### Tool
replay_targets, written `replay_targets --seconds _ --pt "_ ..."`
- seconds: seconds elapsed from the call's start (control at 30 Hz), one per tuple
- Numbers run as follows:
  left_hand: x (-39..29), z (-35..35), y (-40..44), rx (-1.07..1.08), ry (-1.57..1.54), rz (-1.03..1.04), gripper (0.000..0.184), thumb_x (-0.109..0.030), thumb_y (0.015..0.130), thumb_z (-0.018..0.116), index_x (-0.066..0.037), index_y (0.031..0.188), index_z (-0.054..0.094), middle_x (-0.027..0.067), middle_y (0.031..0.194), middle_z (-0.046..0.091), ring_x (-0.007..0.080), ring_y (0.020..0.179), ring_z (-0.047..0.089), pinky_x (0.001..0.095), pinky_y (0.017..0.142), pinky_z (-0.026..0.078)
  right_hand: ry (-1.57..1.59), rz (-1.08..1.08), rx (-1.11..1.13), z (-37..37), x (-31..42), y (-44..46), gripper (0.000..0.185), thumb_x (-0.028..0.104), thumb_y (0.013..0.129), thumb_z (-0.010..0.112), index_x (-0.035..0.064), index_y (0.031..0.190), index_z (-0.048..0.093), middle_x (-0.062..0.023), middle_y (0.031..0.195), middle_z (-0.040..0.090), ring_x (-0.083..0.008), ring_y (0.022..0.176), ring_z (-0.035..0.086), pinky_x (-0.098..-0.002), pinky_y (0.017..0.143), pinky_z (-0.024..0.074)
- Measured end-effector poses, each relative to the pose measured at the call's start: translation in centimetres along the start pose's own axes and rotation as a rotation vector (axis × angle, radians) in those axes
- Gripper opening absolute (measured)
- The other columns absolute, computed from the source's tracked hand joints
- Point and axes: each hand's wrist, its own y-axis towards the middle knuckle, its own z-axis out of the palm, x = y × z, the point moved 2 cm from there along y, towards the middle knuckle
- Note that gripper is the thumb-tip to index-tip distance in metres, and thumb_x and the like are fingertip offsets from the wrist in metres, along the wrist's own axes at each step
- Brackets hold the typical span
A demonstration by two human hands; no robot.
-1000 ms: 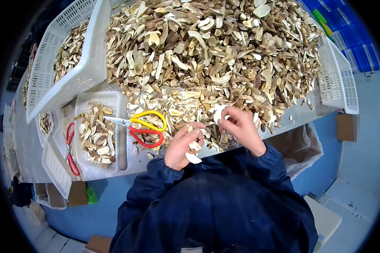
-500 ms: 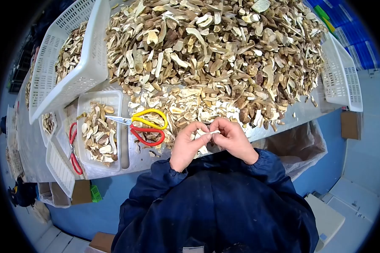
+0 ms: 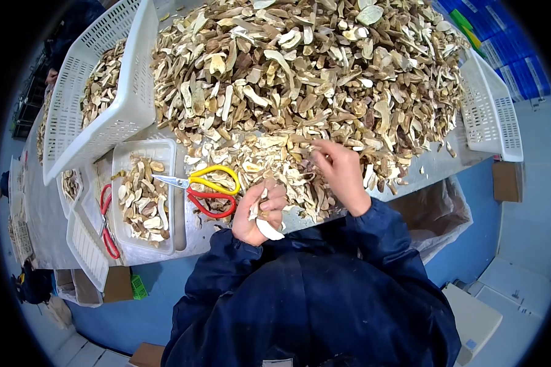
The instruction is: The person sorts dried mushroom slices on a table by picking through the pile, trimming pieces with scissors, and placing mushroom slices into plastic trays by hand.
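Note:
My left hand (image 3: 260, 214) is closed, palm up, around a few dried mushroom slices; a pale slice (image 3: 269, 230) sticks out below its fingers. My right hand (image 3: 341, 174) reaches over the front of the pile, thumb and forefinger bent with a gap between them and no piece visible there. Under and around its fingertips lie small pale mushroom slices (image 3: 269, 160). Scissors with one yellow and one red handle (image 3: 213, 191) rest left of my left hand, blades over the rim of a clear plastic tray (image 3: 176, 211) holding mushroom slices.
A big heap of dried mushroom slices (image 3: 312, 73) covers the table's back. White perforated baskets stand left (image 3: 134, 79) and right (image 3: 493, 110). Red-handled scissors (image 3: 106, 220) lie left of the tray. A plastic-lined bin (image 3: 441, 214) stands below the table's front edge.
My hands were together pinching a pale mushroom piece; now they are apart. The right has moved up and right over the pile, while the left has turned palm up around slices.

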Motion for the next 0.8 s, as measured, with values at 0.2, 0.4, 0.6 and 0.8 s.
replay_targets --seconds 0.2,0.4,0.6,0.8 --pt "0.4 0.0 0.1 0.019 -0.116 0.015 0.014 -0.016 0.096 0.045 -0.009 0.085 0.043 0.0007 0.08 0.039 0.0093 0.067 0.044 0.0239 0.061 0.037 -0.448 -0.134 0.097 2.4 -0.4 1.7 0.016 0.015 0.083 0.061 0.0089 0.098 0.063 -0.0112 0.076 0.063 -0.03 0.064 0.063 -0.0389 0.055 0.0496" --pt "0.8 0.0 0.0 0.01 -0.023 0.093 0.009 -0.015 0.095 0.048 -0.009 0.089 0.047 0.0011 0.083 0.043 0.0106 0.073 0.047 0.0294 0.077 0.039 -0.536 -0.142 0.176 3.3 -0.4 2.2 0.014 0.017 0.083 0.06 0.0092 0.095 0.061 -0.0105 0.077 0.059 -0.0312 0.066 0.062 -0.0416 0.055 0.0486" --pt "0.4 -1.2 -0.3 -0.128 0.204 0.217 0.022 -0.016 0.094 0.046 -0.009 0.113 0.055 0.0073 0.119 0.056 0.0205 0.113 0.053 0.0407 0.106 0.035 0.171 0.107 0.069 -0.6 1.2 2.1 0.013 0.011 0.084 0.062 0.0014 0.092 0.063 -0.0107 0.072 0.062 -0.0174 0.058 0.059 -0.0293 0.052 0.0447" --pt "0.8 -0.3 0.2 -0.074 0.179 0.17 0.032 -0.019 0.098 0.042 -0.012 0.129 0.049 0.0088 0.134 0.049 0.0248 0.123 0.047 0.0474 0.107 0.035 0.22 0.232 0.235 -0.4 1.7 1.6 0.015 0.015 0.086 0.062 0.0029 0.094 0.063 -0.0041 0.067 0.06 -0.0077 0.054 0.054 -0.024 0.049 0.0406"
